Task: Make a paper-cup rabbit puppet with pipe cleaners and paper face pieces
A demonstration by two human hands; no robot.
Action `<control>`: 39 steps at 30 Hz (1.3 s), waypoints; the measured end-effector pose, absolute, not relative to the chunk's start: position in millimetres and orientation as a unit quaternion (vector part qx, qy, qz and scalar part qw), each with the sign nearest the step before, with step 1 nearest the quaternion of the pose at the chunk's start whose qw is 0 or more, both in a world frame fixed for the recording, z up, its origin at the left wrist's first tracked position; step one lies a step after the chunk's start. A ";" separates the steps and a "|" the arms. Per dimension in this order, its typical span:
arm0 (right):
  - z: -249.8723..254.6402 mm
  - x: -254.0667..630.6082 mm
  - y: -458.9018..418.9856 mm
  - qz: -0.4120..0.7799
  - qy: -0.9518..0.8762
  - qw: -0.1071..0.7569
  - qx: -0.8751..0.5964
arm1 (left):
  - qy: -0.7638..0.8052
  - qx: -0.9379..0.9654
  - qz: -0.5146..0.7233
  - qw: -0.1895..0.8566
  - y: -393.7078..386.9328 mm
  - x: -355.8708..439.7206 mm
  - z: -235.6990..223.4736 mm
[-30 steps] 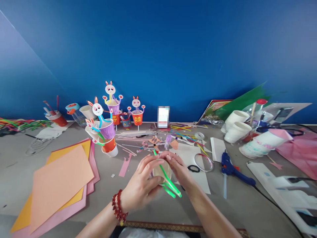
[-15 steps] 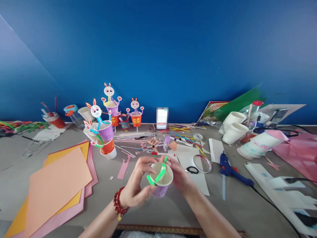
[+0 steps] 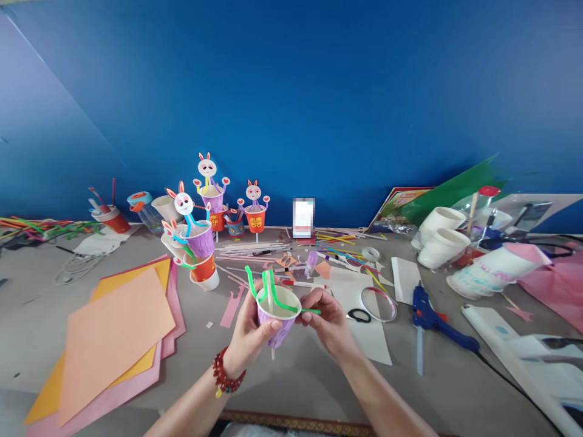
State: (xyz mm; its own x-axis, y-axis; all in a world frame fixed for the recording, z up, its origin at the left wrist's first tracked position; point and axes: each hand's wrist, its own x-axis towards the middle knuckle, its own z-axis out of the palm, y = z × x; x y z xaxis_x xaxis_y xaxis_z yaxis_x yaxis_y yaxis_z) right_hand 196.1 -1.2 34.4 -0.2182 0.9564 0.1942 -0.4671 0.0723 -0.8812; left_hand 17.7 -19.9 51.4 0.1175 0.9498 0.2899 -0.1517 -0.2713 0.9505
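My left hand (image 3: 247, 335) is wrapped round a purple-painted paper cup (image 3: 281, 331), its thumb across the front. A green pipe cleaner (image 3: 279, 301) is bent inside the cup, with ends sticking out over the rim on both sides. Between thumb and fingers my right hand (image 3: 328, 321) pinches the end that leaves the rim on the right. A pale stick (image 3: 273, 353) pokes out under the cup's base. Similar rabbit figures in cups, such as one with a purple cup (image 3: 200, 240), stand behind to the left.
Stacked coloured paper (image 3: 122, 321) lies at left. A blue glue gun (image 3: 423, 309), a tape ring (image 3: 379, 303) and a white power strip (image 3: 501, 358) lie at right. Paper scraps, pens and pipe cleaners (image 3: 341, 249) spread across the back, with white cups (image 3: 441, 224) at the far right.
The cup has moved slightly left and turned, and its pipe cleaner now stands up at the left. My right hand has shifted from the cup's far side to the pipe cleaner's right end.
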 end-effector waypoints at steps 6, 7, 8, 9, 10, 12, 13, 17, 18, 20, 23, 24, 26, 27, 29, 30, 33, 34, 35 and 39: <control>39.8 203.6 -4.6 0.513 -0.579 0.587 -0.240 | 0.289 0.575 0.580 0.500 -18.3 11.5 52.1; 40.6 204.3 -4.6 0.486 -0.597 0.592 -0.239 | 0.281 0.570 0.585 0.504 -18.3 11.3 51.8; 41.3 204.8 -4.6 0.462 -0.615 0.594 -0.238 | 0.274 0.566 0.589 0.508 -18.3 11.1 51.6; 41.9 205.1 -4.5 0.441 -0.629 0.595 -0.235 | 0.268 0.562 0.591 0.512 -18.4 11.0 51.2; 42.5 205.2 -4.4 0.424 -0.641 0.597 -0.231 | 0.262 0.560 0.593 0.516 -18.6 10.7 50.8; 43.5 205.3 -4.7 0.399 -0.654 0.603 -0.222 | 0.253 0.560 0.592 0.521 -19.0 9.9 50.0; 43.9 205.4 -4.9 0.392 -0.657 0.606 -0.217 | 0.250 0.560 0.592 0.522 -19.1 9.3 49.7; 45.4 205.3 -6.2 0.402 -0.648 0.614 -0.203 | 0.246 0.562 0.589 0.526 -20.1 8.0 49.4; 45.9 205.2 -6.5 0.409 -0.643 0.615 -0.201 | 0.244 0.566 0.585 0.527 -20.5 8.1 49.5; 47.0 205.0 -6.9 0.426 -0.637 0.614 -0.191 | 0.242 0.571 0.582 0.527 -21.1 8.5 49.3; 48.1 204.5 -7.5 0.457 -0.629 0.605 -0.171 | 0.247 0.564 0.588 0.524 -21.0 8.7 48.1; 48.2 204.4 -7.7 0.467 -0.625 0.603 -0.166 | 0.248 0.562 0.589 0.525 -20.6 8.4 47.8; 48.2 203.9 -7.9 0.485 -0.613 0.602 -0.163 | 0.245 0.562 0.583 0.534 -19.6 7.7 47.8; 48.2 203.7 -7.8 0.491 -0.608 0.602 -0.163 | 0.241 0.562 0.579 0.540 -19.0 7.3 48.2; 48.9 203.6 -7.1 0.497 -0.603 0.602 -0.161 | 0.235 0.561 0.572 0.551 -17.7 6.9 49.7; 49.7 203.9 -6.6 0.494 -0.605 0.604 -0.161 | 0.235 0.561 0.567 0.555 -17.1 6.8 50.6; 54.0 207.2 -4.7 0.442 -0.634 0.612 -0.166 | 0.247 0.564 0.555 0.560 -15.7 6.8 53.0; 55.9 209.1 -4.1 0.416 -0.650 0.612 -0.174 | 0.252 0.566 0.551 0.559 -15.4 6.4 53.5; 57.9 211.4 -3.7 0.390 -0.665 0.609 -0.183 | 0.257 0.567 0.548 0.559 -15.2 5.8 54.0; 66.3 220.4 -2.9 0.344 -0.723 0.574 -0.170 | 0.269 0.574 0.516 0.577 -14.0 0.1 57.5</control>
State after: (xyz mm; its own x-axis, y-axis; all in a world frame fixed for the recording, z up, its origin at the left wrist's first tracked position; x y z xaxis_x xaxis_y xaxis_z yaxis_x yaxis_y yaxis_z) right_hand 220.4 -2.9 66.3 -0.2831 0.6418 0.7127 -0.1488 0.7047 -0.6937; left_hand 0.1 -14.0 57.5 0.3229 0.9037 0.2813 -0.2861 -0.1901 0.9391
